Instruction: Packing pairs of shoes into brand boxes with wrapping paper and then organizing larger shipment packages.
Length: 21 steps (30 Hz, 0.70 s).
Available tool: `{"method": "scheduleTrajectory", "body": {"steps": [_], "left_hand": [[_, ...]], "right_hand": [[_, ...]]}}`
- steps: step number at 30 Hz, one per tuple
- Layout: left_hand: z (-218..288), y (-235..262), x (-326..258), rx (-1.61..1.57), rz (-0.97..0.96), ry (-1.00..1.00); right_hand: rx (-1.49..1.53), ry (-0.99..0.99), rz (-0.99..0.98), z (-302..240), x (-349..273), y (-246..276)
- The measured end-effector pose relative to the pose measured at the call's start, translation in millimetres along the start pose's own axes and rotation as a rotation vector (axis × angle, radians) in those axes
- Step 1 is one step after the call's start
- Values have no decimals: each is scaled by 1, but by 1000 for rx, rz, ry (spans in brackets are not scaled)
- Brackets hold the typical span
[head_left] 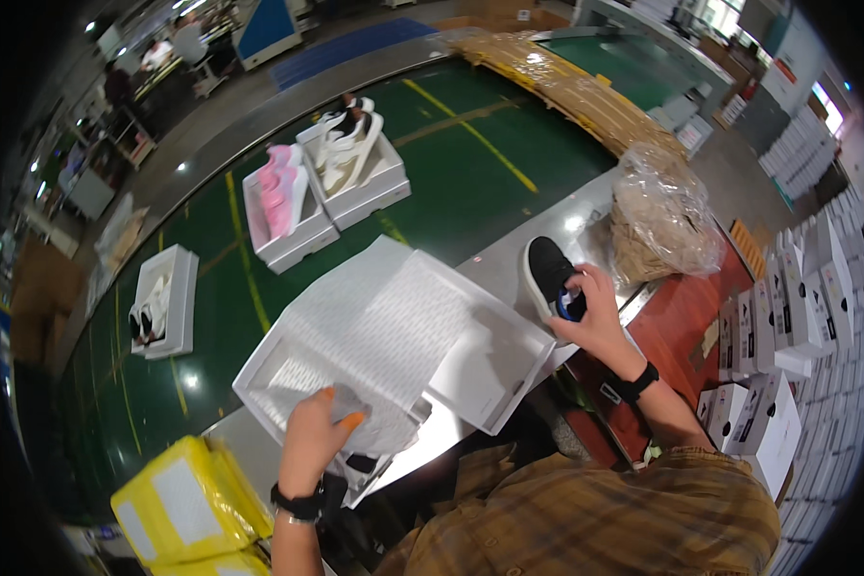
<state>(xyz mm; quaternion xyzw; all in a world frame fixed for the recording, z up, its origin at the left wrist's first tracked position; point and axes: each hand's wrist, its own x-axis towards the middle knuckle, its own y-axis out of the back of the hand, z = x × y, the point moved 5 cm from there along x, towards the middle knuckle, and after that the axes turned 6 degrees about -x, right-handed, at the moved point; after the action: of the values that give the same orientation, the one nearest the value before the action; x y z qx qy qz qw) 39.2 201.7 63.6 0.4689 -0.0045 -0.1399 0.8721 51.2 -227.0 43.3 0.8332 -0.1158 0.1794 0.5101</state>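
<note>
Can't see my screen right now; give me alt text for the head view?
A person's right hand holds a black shoe with a white sole, while the left hand touches crumpled paper in an open white box. Beyond, three open boxes with shoes sit on a green surface.

Your green belt carries two boxes side by side and a third box to their left. Nearer you, the open box lies over the steel ledge, and a bag sits where it meets the red bench.
</note>
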Motion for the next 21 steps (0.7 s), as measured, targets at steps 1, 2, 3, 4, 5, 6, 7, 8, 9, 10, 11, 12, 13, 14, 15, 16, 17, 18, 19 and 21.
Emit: {"method": "scheduleTrajectory", "body": {"steps": [1,2,3,4,5,6,7,8,9,10,11,12,13,14,15,16,17,18,19,21], "left_hand": [[0,4,-2,-22,46,27],[5,-1,-1,-80,-78,85],[-3,-14,0,-78,-88,67],[-13,-40,0,88,-150,-143],[-8,-51,-1,257,-205,-337],[-11,-52,-2,334,-176,-343],[-17,-51,-5,341,-177,-330],[-14,-39,-4,206,-264,-205],[-7,-24,-6,69,-342,-72],[10,-5,-1,14,-333,16],[32,14,-2,36,-46,-88],[58,31,-8,74,239,-194],[93,43,-4,143,345,-252],[107,45,-12,182,361,-357],[116,53,-20,210,372,-325],[129,56,-32,423,362,-495],[144,58,-44,621,339,-687],[145,71,-49,724,345,-572],[132,74,-53,733,345,-555],[86,100,-64,435,535,-123]], "right_hand": [[-37,-62,-13,18,-16,2],[15,-101,-59,29,-28,-3],[25,-174,-151,45,-39,-15],[131,-195,-114,58,-46,-24],[248,-206,-86,54,-40,-32],[359,-184,-95,51,-34,-33],[372,-181,-102,49,-30,-30],[508,-355,-53,48,-25,-28],[643,-531,-14,44,-21,-23],[605,-311,89,23,-8,-3],[425,-99,116,-9,8,22],[462,27,88,-48,25,36],[437,133,-15,-85,38,43],[429,166,-180,-120,41,39],[575,468,-256,-159,50,37],[571,639,-301,-193,48,28],[672,671,-366,-217,47,24],[831,519,-453,-224,47,15],[981,358,-540,-230,45,4],[1297,103,-240,-231,36,-15]]}}
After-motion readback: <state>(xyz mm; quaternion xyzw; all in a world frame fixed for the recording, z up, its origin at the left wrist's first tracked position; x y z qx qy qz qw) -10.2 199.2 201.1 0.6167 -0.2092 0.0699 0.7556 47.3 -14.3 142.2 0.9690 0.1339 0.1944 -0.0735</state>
